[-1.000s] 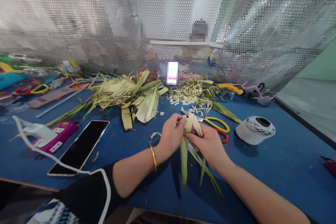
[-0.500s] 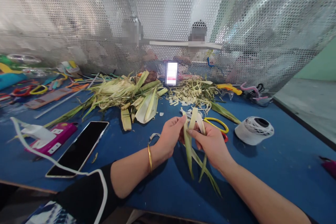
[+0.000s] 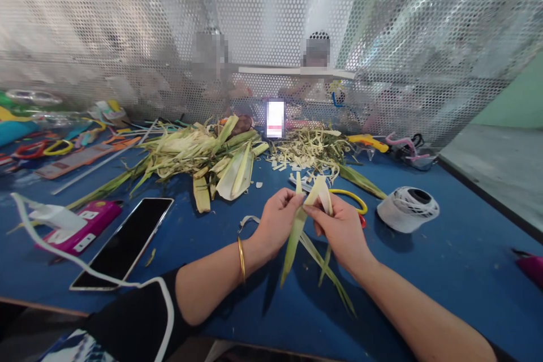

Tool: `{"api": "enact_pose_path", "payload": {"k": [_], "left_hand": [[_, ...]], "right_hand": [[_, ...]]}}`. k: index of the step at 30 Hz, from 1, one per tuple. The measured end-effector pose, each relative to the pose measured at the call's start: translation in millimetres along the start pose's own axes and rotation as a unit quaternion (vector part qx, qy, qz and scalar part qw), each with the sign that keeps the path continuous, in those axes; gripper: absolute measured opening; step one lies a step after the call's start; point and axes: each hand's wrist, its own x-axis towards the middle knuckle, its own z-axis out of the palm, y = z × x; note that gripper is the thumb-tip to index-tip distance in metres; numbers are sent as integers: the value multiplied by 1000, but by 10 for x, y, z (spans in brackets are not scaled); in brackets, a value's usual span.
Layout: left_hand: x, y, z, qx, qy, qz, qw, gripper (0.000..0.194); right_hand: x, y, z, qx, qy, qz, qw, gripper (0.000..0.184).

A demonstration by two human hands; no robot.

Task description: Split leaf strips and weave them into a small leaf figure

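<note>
Pale green corn husk strips [image 3: 293, 240] cross between my two hands, above the blue table. My left hand [image 3: 278, 218] pinches one strip between thumb and fingers, its pointed tail hanging down toward me. Thumb and fingers of my right hand [image 3: 339, 229] are closed on a folded husk strip [image 3: 323, 195] that loops over at the top. Thinner strips [image 3: 333, 280] trail below the right hand. Yellow-handled scissors [image 3: 354, 198] lie just behind the right hand, partly hidden by it. The inner fingers of both hands are hidden.
A white spool of thread [image 3: 407, 212] stands to the right. Behind lie a husk pile [image 3: 190, 147] and shredded scraps [image 3: 314, 150]. On the left are a phone [image 3: 123, 243], a purple power strip [image 3: 80, 229] and a white cable [image 3: 97, 266]. A perforated metal screen [image 3: 263, 17] closes the back.
The strip in my left hand has swung so its tail points down-left, and it now crosses the other strip. The right hand's folded strip tilts more. The view has shifted slightly.
</note>
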Motion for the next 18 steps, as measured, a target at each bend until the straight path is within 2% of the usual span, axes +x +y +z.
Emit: {"api": "enact_pose_path", "payload": {"k": [3,9,14,18], "left_hand": [[21,-6,-7,1,13,9,1000,21],[24,18,-15,4,11,16,1000,23],[-18,34,8,-33,-34,-38,998,33],[-21,28,19,-37,-27,-36,998,30]], "right_hand": [[-10,-7,13,3,-4,6,1000,26],[-22,-62,68,54,-36,84,994,31],[11,-4,23,44,7,61,997,31],[22,34,1,16,16,33,999,29]]}}
